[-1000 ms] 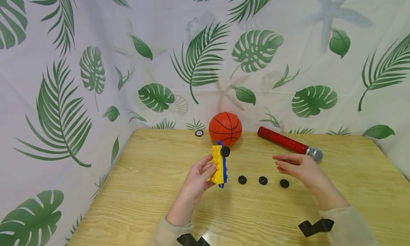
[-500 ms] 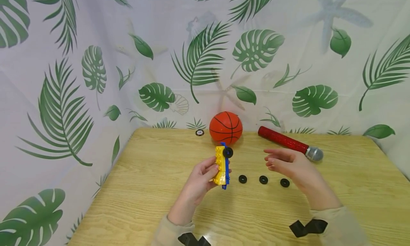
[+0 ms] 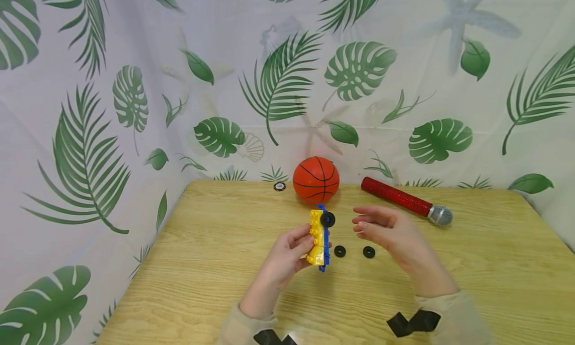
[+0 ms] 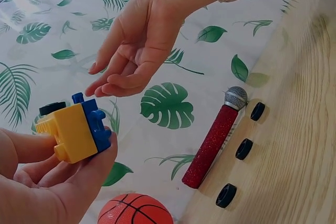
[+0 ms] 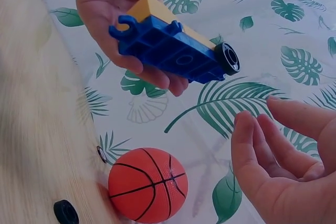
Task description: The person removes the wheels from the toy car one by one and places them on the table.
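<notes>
My left hand [image 3: 287, 252] grips a toy car [image 3: 319, 247] with a yellow brick body and a blue base, held on end above the table. One black wheel [image 3: 327, 219] sits at its upper end; the right wrist view shows the blue underside [image 5: 165, 51] with a hook at the other end. To the right of the car, my right hand [image 3: 395, 235] hovers with loosely bent fingers and nothing between them. Loose black wheels [image 3: 369, 252] lie in a row on the table. The left wrist view shows three, including a wheel [image 4: 258, 111] the right hand hides in the head view.
An orange toy basketball [image 3: 316, 179] stands at the back of the wooden table [image 3: 215, 225]. Right of it lies a red microphone [image 3: 395, 196] with a silver head. A small black-and-white disc [image 3: 279, 186] lies left of the ball. Leaf-patterned cloth [image 3: 251, 75] hangs behind.
My right hand has moved left toward the car, now covering the rightmost loose wheel in the head view. The left hand and car have shifted slightly right and down.
</notes>
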The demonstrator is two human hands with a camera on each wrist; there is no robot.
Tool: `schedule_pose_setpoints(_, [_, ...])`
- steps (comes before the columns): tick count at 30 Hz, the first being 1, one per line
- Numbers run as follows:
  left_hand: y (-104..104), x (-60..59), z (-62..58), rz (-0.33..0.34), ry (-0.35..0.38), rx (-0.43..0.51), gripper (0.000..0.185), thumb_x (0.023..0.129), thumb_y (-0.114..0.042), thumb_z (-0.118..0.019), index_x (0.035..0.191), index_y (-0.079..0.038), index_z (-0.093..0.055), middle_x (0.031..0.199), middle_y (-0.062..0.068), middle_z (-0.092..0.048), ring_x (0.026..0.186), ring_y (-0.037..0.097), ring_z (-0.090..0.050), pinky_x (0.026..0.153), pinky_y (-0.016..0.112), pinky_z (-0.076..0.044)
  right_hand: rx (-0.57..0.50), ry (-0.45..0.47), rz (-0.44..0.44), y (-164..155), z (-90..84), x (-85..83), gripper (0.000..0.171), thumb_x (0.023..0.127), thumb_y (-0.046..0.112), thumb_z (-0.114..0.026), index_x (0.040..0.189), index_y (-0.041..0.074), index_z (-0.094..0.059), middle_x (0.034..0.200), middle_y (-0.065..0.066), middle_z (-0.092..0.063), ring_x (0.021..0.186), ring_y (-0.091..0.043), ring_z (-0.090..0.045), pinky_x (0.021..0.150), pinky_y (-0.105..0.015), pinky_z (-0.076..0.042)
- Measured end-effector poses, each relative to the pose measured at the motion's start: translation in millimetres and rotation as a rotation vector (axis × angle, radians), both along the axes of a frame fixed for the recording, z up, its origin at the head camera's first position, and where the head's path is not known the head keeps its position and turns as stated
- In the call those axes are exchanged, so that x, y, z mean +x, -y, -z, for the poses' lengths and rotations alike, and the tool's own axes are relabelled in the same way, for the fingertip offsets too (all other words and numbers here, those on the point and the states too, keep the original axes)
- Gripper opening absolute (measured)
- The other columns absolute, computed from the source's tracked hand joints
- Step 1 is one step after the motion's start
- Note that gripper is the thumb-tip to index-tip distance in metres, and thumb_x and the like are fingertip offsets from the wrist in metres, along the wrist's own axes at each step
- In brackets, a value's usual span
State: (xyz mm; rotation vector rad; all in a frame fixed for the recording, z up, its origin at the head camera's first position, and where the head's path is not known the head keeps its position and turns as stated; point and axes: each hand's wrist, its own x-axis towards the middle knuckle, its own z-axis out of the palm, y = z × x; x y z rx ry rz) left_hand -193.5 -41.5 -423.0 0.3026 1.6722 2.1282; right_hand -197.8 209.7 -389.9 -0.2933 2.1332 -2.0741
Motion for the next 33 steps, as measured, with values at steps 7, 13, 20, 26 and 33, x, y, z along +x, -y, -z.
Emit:
schedule_pose_setpoints(7, [-3.9,1.1,-0.3,-0.015,0.024,-0.031,0.048,0.104,-0.009,-0.048,0.150,0.001,-0.037,0.137,0.024,-0.056,0.104,0.014,-0.065,0.090,0.032,-0.057,-0.029,-0.011,-0.010,11.8,-1.4,1.8,0.045,0.096,0.005,-0.062,0.135,-0.011,-0.048,0.104,0.005,-0.069,0.096,-0.010,-0.069,0.087,-0.023,-0.058])
schedule_pose_setpoints(13, [-8.2,2.6,-1.8,-0.013,0.031,-0.041,0.046,0.104,-0.008,-0.049,0.148,0.001,-0.040,0.136,0.022,-0.058,0.104,0.014,-0.065,0.090,0.032,-0.058,0.016,0.004,0.003,21.0,-4.7,4.7,0.051,0.094,0.007,-0.066,0.137,-0.013,-0.046,0.103,0.004,-0.069,0.095,-0.010,-0.070,0.086,-0.024,-0.058])
schedule_pose_setpoints(20, [-12.9,5.0,-2.4,-0.015,0.032,-0.080,0.044,0.103,-0.007,-0.051,0.145,0.002,-0.045,0.135,0.022,-0.060,0.107,0.016,-0.065,0.093,0.038,-0.057,0.028,0.015,0.003,25.9,-3.5,5.0,0.052,0.092,0.006,-0.069,0.136,-0.011,-0.049,0.100,0.003,-0.069,0.091,-0.010,-0.070,0.086,-0.023,-0.058])
schedule_pose_setpoints(26, [-14.7,6.1,-1.1,-0.002,0.039,-0.104,0.043,0.102,-0.007,-0.052,0.144,-0.001,-0.048,0.133,0.020,-0.061,0.106,0.016,-0.066,0.092,0.037,-0.058,0.042,0.030,0.000,26.5,-2.1,5.7,0.053,0.091,0.007,-0.070,0.136,-0.010,-0.050,0.099,0.002,-0.070,0.090,-0.010,-0.069,0.085,-0.023,-0.058])
schedule_pose_setpoints(33, [-15.0,7.2,-0.2,0.003,0.040,-0.104,0.043,0.101,-0.008,-0.056,0.143,-0.003,-0.051,0.131,0.018,-0.063,0.107,0.019,-0.066,0.090,0.037,-0.058,0.128,0.047,0.043,26.5,-1.5,6.4,0.052,0.089,0.012,-0.074,0.133,-0.006,-0.054,0.100,0.000,-0.069,0.088,-0.012,-0.067,0.083,-0.021,-0.056])
